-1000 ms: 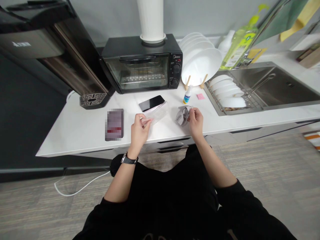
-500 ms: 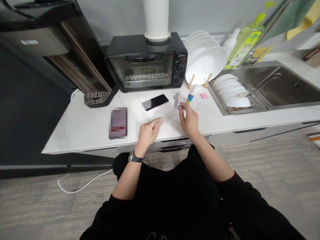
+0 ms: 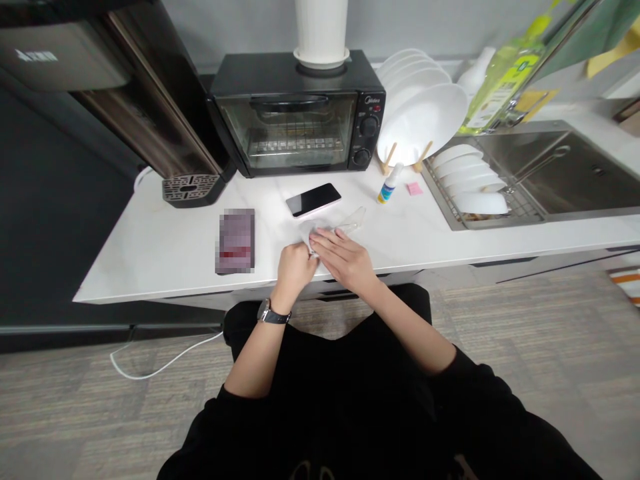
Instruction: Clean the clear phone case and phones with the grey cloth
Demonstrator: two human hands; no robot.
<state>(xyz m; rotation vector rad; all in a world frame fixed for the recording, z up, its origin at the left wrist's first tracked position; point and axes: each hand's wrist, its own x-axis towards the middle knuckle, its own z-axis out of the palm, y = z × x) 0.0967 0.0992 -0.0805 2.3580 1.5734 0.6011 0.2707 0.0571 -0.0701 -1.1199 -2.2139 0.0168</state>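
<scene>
In the head view, the left hand (image 3: 296,268) is curled closed and seems to pinch one end of the clear cover (image 3: 356,219), although the contact is hidden. The right hand (image 3: 346,261) lies across beside it, fingers together and nearly straight, over a pale cloth (image 3: 309,232); I cannot tell if it grips this or only presses. The cover is just above the counter's (image 3: 175,257) front part, near the phone (image 3: 314,200), its free end showing beyond the right fingers. I judge it light, bendable and somewhat slippery, better held by its edge. The cloth should be soft and limp. Both forearms reach forward and inward, and the hands touch.
</scene>
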